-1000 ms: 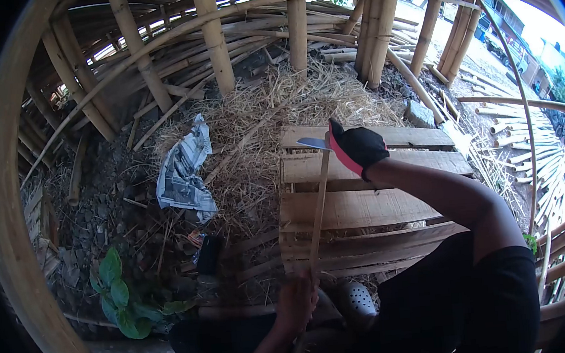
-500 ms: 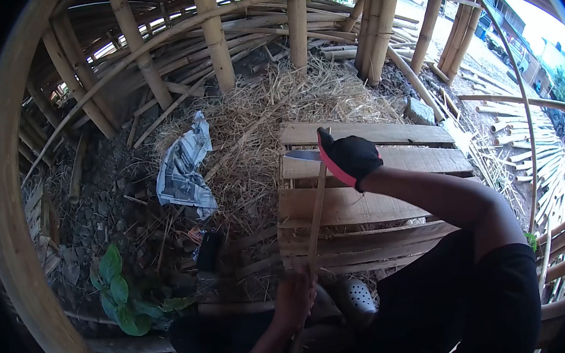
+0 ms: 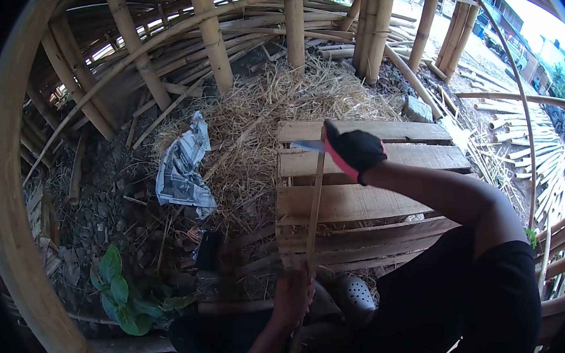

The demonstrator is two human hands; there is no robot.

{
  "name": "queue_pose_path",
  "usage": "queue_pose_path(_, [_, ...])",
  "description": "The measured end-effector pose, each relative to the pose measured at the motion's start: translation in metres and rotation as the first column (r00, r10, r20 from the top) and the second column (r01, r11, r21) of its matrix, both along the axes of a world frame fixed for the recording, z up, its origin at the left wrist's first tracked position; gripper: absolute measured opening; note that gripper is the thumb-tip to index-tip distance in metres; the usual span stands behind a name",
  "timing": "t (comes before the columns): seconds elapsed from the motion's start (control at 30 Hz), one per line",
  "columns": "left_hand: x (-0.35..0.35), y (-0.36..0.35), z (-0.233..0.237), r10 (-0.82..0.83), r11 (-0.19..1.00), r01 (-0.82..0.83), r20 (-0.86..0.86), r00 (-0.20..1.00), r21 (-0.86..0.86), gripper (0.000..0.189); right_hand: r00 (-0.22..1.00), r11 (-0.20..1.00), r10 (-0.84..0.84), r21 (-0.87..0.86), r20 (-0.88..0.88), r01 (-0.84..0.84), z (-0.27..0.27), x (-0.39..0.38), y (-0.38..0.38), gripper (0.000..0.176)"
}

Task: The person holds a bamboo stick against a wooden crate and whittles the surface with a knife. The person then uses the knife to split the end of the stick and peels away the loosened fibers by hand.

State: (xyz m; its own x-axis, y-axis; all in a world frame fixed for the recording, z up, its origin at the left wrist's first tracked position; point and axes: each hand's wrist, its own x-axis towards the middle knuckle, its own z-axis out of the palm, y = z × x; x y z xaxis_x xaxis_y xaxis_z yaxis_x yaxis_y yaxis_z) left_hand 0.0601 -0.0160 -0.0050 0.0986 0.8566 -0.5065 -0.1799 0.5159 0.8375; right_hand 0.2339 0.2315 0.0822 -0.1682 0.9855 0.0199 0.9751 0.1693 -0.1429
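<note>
My right hand [image 3: 358,152], in a black glove with a pink edge, is closed around a knife. The knife's blade [image 3: 307,146] points left and crosses the upper end of a long, thin bamboo strip [image 3: 314,214]. My bare left hand [image 3: 294,296] is wrapped round the lower part of that strip, close to my lap. Between the two hands the strip slants upward in front of a wooden slatted pallet [image 3: 337,202]. The knife's handle is hidden inside the glove.
Crumpled newspaper [image 3: 185,167] lies on straw [image 3: 252,132] left of the pallet. A dark object [image 3: 209,250] and a leafy green plant [image 3: 120,295] are nearer me. Bamboo posts [image 3: 211,39] stand behind, and cut bamboo pieces [image 3: 546,156] cover the ground at right.
My right hand and the knife have shifted slightly up and to the right at the strip's upper end. My left hand stays on the strip in nearly the same place.
</note>
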Motion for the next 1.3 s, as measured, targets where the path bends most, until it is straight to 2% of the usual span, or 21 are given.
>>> queue_pose_path(0.03, [0.001, 0.0, -0.001, 0.027, 0.999, -0.027, 0.019, 0.999, 0.017, 0.049, 0.992, 0.994, 0.112, 0.004, 0.06, -0.112, -0.002, -0.007, -0.018, 0.052])
queue_pose_path(0.07, [0.002, 0.001, -0.001, 0.033, 0.999, -0.033, 0.019, 0.999, 0.02, 0.049, 0.993, 0.993, 0.117, 0.021, -0.006, -0.117, -0.003, -0.014, -0.035, 0.067])
queue_pose_path(0.17, [0.001, -0.001, 0.0, 0.03, 1.0, -0.029, 0.035, 0.999, -0.009, 0.047, 0.969, 0.957, 0.216, 0.169, 0.12, -0.234, -0.001, -0.005, -0.01, 0.066])
queue_pose_path(0.2, [0.001, 0.0, 0.002, 0.02, 1.0, -0.02, 0.016, 1.0, 0.002, 0.047, 0.999, 0.995, 0.033, 0.093, -0.011, -0.032, 0.009, -0.005, 0.004, 0.059])
queue_pose_path(0.23, [0.001, 0.001, 0.003, 0.012, 1.0, -0.012, -0.001, 1.0, 0.012, 0.046, 0.932, 0.927, -0.297, -0.298, -0.21, 0.228, 0.038, -0.009, -0.006, 0.049])
queue_pose_path(0.3, [0.0, 0.001, 0.003, 0.009, 1.0, -0.009, -0.007, 1.0, 0.025, 0.046, 0.999, 0.987, 0.005, 0.16, 0.054, -0.014, -0.012, 0.006, 0.013, 0.046])
queue_pose_path(0.37, [0.0, 0.0, 0.004, 0.003, 0.999, -0.002, -0.015, 1.0, 0.035, 0.046, 0.942, 0.93, 0.293, 0.182, 0.163, -0.32, -0.015, -0.002, -0.023, 0.046])
queue_pose_path(0.53, [0.0, 0.002, 0.002, 0.035, 0.999, -0.034, 0.194, 0.98, -0.007, 0.049, 0.96, 0.961, 0.275, 0.003, 0.05, -0.275, 0.023, -0.02, -0.042, 0.055])
queue_pose_path(0.6, [-0.002, 0.003, 0.002, 0.021, 1.0, -0.021, 0.184, 0.983, -0.001, 0.05, 0.976, 0.935, 0.195, -0.283, -0.096, -0.214, 0.054, -0.019, -0.053, 0.059])
queue_pose_path(0.63, [-0.002, 0.003, 0.002, 0.014, 1.0, -0.014, 0.184, 0.983, -0.004, 0.05, 0.976, 0.935, 0.197, -0.28, -0.097, -0.216, 0.046, -0.012, -0.042, 0.059])
queue_pose_path(0.7, [-0.002, 0.004, 0.001, 0.011, 1.0, -0.012, 0.205, 0.979, 0.004, 0.05, 0.824, 0.78, 0.554, -0.272, -0.117, -0.564, 0.034, 0.0, -0.024, 0.056])
queue_pose_path(0.77, [-0.003, 0.003, -0.001, 0.01, 1.0, -0.011, 0.227, 0.974, 0.005, 0.051, 0.84, 0.771, 0.511, -0.334, -0.182, -0.542, 0.044, 0.008, -0.023, 0.049])
queue_pose_path(0.83, [-0.004, 0.003, -0.003, -0.006, 1.0, 0.0, 0.246, 0.969, 0.027, 0.051, 0.898, 0.823, 0.188, -0.435, -0.398, -0.366, 0.045, 0.017, -0.019, 0.043])
queue_pose_path(0.87, [-0.004, 0.004, -0.004, -0.008, 1.0, 0.002, 0.244, 0.97, 0.024, 0.051, 0.883, 0.849, 0.202, -0.375, -0.423, -0.373, 0.029, 0.023, -0.003, 0.03])
queue_pose_path(0.9, [-0.004, 0.004, -0.005, 0.001, 1.0, -0.004, 0.237, 0.971, 0.015, 0.051, 0.884, 0.849, 0.197, -0.376, -0.425, -0.37, 0.027, 0.027, 0.002, 0.03])
queue_pose_path(0.97, [-0.003, 0.003, -0.006, 0.006, 1.0, -0.006, 0.228, 0.974, 0.003, 0.051, 0.914, 0.925, 0.337, -0.099, -0.227, -0.366, 0.021, 0.033, 0.007, 0.042])
queue_pose_path(1.03, [-0.003, 0.003, -0.006, 0.018, 1.0, -0.021, 0.207, 0.978, 0.011, 0.05, 0.953, 0.919, 0.196, -0.295, -0.232, -0.261, 0.03, 0.016, -0.022, 0.047])
queue_pose_path(1.1, [-0.002, 0.004, -0.004, 0.028, 1.0, -0.029, 0.205, 0.978, 0.005, 0.05, 0.866, 0.882, 0.425, -0.094, -0.262, -0.461, 0.012, 0.012, -0.022, 0.046])
queue_pose_path(1.17, [-0.003, 0.001, -0.003, 0.043, 0.999, -0.042, 0.21, 0.977, -0.012, 0.05, 0.916, 0.907, 0.372, -0.151, -0.149, -0.393, 0.022, 0.015, -0.007, 0.046])
queue_pose_path(1.2, [-0.002, 0.003, -0.001, 0.037, 0.999, -0.033, 0.225, 0.974, -0.022, 0.049, 0.97, 0.926, 0.188, -0.303, -0.153, -0.228, 0.042, 0.009, -0.01, 0.043])
queue_pose_path(1.3, [-0.002, 0.005, 0.002, 0.031, 0.999, -0.027, 0.234, 0.972, -0.023, 0.049, 0.913, 0.917, 0.319, -0.162, -0.253, -0.365, 0.02, 0.007, -0.033, 0.041])
